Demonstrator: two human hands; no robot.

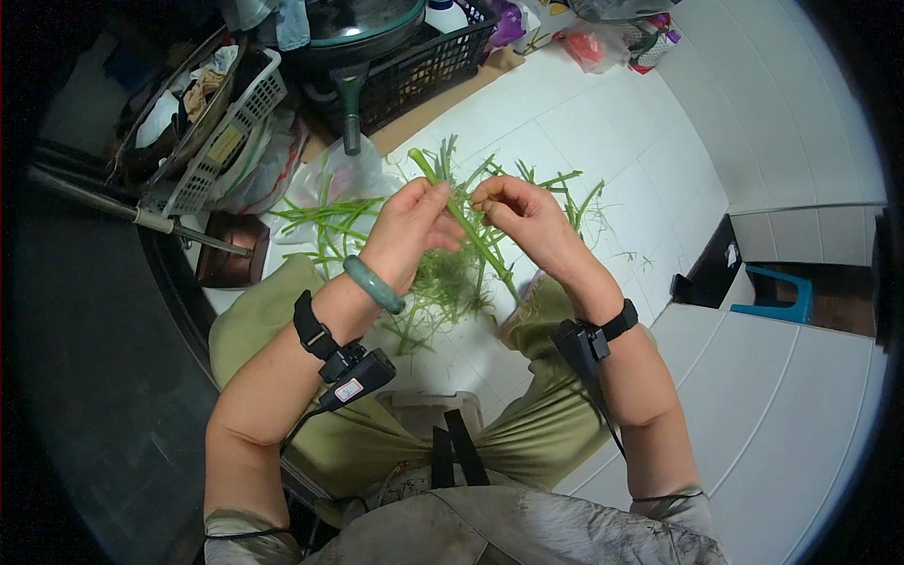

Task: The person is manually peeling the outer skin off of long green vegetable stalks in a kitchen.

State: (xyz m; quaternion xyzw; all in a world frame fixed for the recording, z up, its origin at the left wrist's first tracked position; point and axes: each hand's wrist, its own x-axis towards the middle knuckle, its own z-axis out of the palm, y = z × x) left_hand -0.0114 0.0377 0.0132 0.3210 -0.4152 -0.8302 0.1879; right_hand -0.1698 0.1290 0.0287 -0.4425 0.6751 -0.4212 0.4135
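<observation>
A thick green vegetable stalk (474, 232) slants between my hands, its upper end pinched by the thumb and fingers of my left hand (417, 222). Just right of the stalk, my right hand (519, 215) has its thumb and index finger brought together; whether a thin strand is between them cannot be told. A pile of fine green shreds and trimmings (445, 282) lies on the white tiled floor (600, 134) below my hands. Thinner green stalks (339, 215) rest at the left, partly on a clear plastic bag (304, 187).
Beyond the hands stand a black plastic crate (424, 70) and a lidded pan (360, 28) with its handle towards me. A white basket (226, 145) leans at the left near a metal pole (106, 201). Plastic bags (593, 46) lie far right; a blue stool (784, 293) is at the right.
</observation>
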